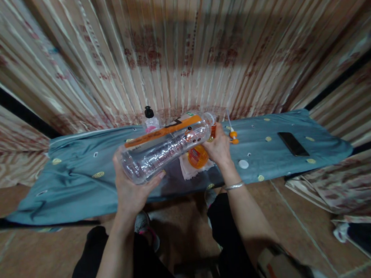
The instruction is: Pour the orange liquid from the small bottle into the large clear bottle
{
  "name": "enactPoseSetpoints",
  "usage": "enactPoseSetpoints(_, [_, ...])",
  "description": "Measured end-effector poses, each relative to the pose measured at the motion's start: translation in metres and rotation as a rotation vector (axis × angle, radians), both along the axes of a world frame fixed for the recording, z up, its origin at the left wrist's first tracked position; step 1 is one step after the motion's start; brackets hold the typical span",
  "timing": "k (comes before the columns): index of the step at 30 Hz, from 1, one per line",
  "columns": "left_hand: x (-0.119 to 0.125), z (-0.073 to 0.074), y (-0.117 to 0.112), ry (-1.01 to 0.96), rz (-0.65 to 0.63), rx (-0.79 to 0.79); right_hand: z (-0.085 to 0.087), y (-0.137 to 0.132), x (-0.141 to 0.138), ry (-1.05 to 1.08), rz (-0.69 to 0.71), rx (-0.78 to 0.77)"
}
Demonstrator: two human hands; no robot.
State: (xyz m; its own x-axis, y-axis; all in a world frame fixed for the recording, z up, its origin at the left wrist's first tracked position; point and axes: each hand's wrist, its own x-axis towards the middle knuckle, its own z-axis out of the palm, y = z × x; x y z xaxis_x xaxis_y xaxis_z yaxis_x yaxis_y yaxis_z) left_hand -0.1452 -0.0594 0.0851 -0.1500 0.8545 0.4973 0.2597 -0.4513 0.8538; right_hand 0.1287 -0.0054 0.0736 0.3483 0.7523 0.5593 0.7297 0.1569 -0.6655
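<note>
My left hand (129, 186) is wrapped round the base of a large clear plastic bottle (166, 147) with an orange-edged label. The bottle is tilted almost flat, its open neck pointing right. My right hand (219, 146) grips a small orange bottle (198, 156) under that neck. The orange bottle stands on a white cloth (188, 170) on the blue-covered bench (77, 175). A pump top with an orange collar (233, 135) lies just right of my right hand, and a white cap (243, 164) lies close by.
A small bottle with a black cap (151, 119) stands at the back of the bench. A black phone (292, 143) lies on the right. Striped curtains (176, 48) hang behind. Folded fabric and a dark item lie on the floor at right (353, 210).
</note>
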Motion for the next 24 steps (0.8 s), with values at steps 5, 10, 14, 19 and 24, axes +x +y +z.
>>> enactPoseSetpoints(5, [-0.0008, -0.0007, 0.0007, -0.027, -0.005, -0.007, 0.0007, -0.0006, -0.0002, 0.009, 0.006, 0.007])
enactPoseSetpoints(10, [0.0002, 0.0005, 0.0008, -0.027, 0.000, -0.004, -0.0002, -0.0005, 0.0009, 0.014, 0.025, 0.010])
enactPoseSetpoints(14, [0.0007, 0.0008, 0.0009, -0.018, 0.023, 0.017, -0.0011, -0.0003, 0.0017, 0.005, 0.026, 0.022])
enactPoseSetpoints(19, [0.0006, 0.0016, -0.0007, -0.016, 0.014, 0.009, -0.0004, -0.0005, 0.0010, 0.018, 0.023, 0.005])
enactPoseSetpoints(24, [0.0007, 0.0029, -0.0011, -0.005, 0.022, 0.025, 0.0007, -0.0009, 0.0007, 0.040, 0.035, -0.014])
